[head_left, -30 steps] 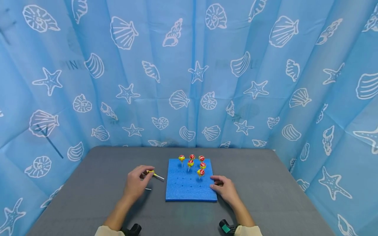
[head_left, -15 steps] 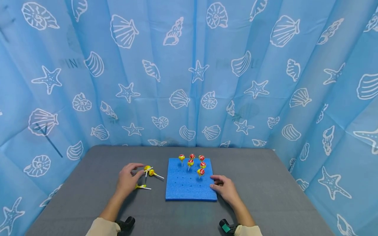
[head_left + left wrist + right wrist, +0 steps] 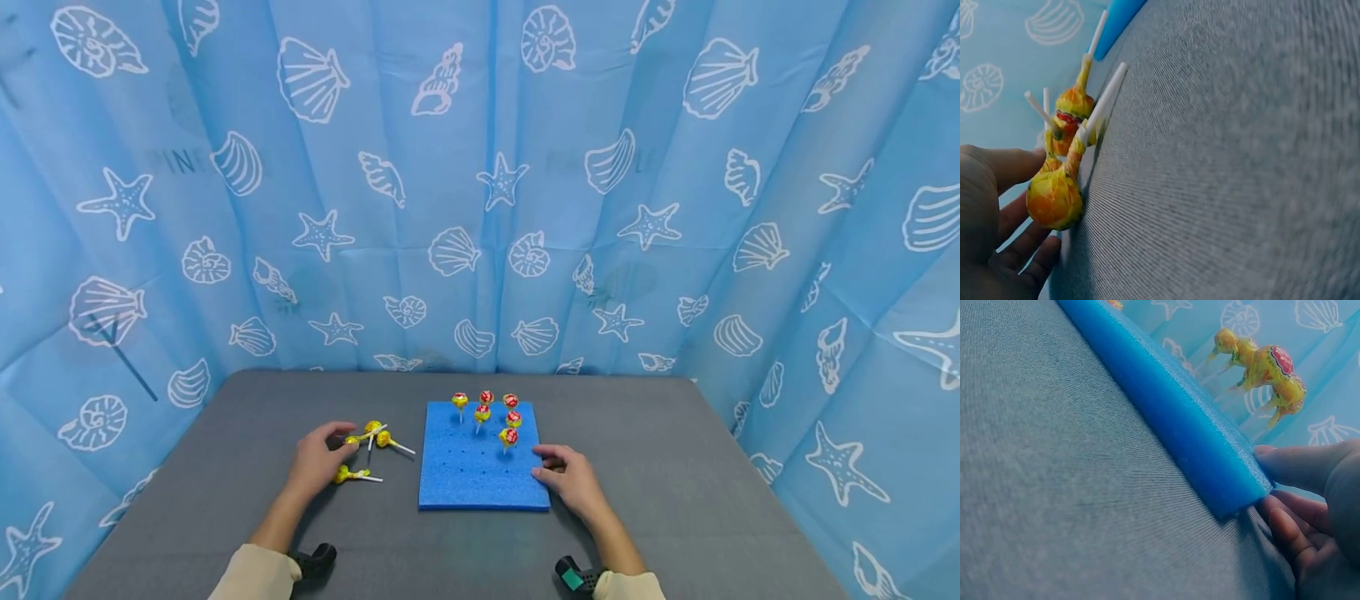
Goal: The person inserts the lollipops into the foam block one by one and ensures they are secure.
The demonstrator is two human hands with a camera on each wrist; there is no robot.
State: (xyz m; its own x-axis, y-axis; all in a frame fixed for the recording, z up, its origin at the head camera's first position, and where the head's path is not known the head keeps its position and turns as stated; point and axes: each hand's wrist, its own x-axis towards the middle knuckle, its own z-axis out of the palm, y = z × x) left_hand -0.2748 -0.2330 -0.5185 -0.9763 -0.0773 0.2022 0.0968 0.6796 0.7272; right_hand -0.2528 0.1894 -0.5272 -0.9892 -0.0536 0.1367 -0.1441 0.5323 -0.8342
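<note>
My left hand (image 3: pixel 317 460) is at the loose lollipops on the table, thumb and fingers spread apart. Between its fingertips sits the yellow head of one lollipop (image 3: pixel 352 442). Beside it lie two more, one of them this lollipop (image 3: pixel 384 438). A nearer lollipop (image 3: pixel 1055 200) fills the front of the left wrist view, overlapping the fingers. My right hand (image 3: pixel 570 477) rests against the right edge of a blue foam board (image 3: pixel 480 493). In the right wrist view the thumb (image 3: pixel 1272 455) touches the board's upper edge, with bent fingers below it.
Several red-and-yellow lollipops (image 3: pixel 482 413) stand upright in the board's back and right part. Small holes dot its surface. A grey cloth covers the table (image 3: pixel 637 450). Behind hangs a blue curtain (image 3: pixel 480 208) with white shell prints.
My left hand has drawn back to the left, uncovering the lollipops that it partly hid one second ago. My right hand and the board have stayed in place.
</note>
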